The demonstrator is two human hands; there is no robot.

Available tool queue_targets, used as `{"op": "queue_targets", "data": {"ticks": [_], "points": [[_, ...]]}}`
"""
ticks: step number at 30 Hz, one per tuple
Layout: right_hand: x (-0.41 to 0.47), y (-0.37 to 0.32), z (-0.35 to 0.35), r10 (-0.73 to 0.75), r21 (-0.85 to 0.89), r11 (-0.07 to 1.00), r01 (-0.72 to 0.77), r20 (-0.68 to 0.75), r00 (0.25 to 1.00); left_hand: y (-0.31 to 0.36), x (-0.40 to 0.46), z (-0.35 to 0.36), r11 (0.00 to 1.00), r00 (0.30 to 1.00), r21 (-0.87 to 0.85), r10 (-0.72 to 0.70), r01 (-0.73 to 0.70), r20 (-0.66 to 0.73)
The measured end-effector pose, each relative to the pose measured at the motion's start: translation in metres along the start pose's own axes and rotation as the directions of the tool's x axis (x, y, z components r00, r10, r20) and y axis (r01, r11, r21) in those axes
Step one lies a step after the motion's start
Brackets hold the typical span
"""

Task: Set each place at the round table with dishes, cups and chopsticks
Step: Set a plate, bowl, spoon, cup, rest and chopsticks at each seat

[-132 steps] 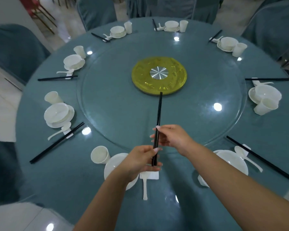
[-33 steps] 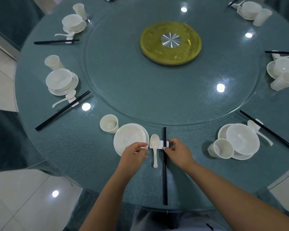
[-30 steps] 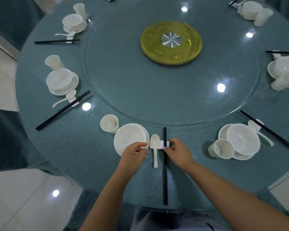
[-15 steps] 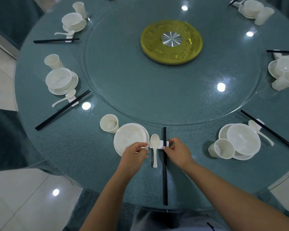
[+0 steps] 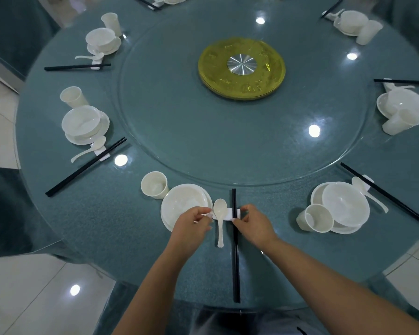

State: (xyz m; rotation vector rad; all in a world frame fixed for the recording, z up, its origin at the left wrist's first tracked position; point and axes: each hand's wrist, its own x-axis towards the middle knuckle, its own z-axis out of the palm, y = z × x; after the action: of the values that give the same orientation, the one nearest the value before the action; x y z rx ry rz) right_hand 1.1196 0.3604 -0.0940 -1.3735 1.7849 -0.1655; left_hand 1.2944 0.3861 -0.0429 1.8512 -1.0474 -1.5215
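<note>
I am pinching the white rest (image 5: 228,214) at its two ends, left hand (image 5: 194,224) and right hand (image 5: 254,226), squaring it so the chopsticks (image 5: 235,245) and spoon (image 5: 220,217) are lying straight beside the plate (image 5: 179,201) and cup (image 5: 154,184) on the surface (image 5: 131,226).

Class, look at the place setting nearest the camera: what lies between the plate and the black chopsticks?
In the head view, a white spoon lies between the plate and the chopsticks, its bowl on the small white rest that both hands pinch.
</note>
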Motion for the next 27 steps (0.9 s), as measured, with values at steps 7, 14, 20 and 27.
{"op": "queue_targets", "data": {"ticks": [7,14,20,27], "points": [[-0.008,0.004,-0.015,0.014,-0.031,0.999,-0.013,0.031,0.999,0.015,0.004,0.008,0.999,0.999,0.034,0.038,-0.039,0.029],[-0.016,0.006,-0.041,-0.018,0.012,1.000,0.018,-0.020,1.000,0.037,0.008,0.025,0.991,0.994,0.090,0.089,-0.095,0.071],[-0.022,0.008,-0.061,-0.031,0.048,0.998,0.033,-0.049,0.998,0.054,0.011,0.041,0.979,0.989,0.146,0.131,-0.140,0.072],[-0.025,0.013,-0.089,-0.075,0.132,0.988,0.085,-0.076,0.994,0.075,0.008,0.066,0.969,0.988,0.197,0.136,-0.149,0.080]]}}
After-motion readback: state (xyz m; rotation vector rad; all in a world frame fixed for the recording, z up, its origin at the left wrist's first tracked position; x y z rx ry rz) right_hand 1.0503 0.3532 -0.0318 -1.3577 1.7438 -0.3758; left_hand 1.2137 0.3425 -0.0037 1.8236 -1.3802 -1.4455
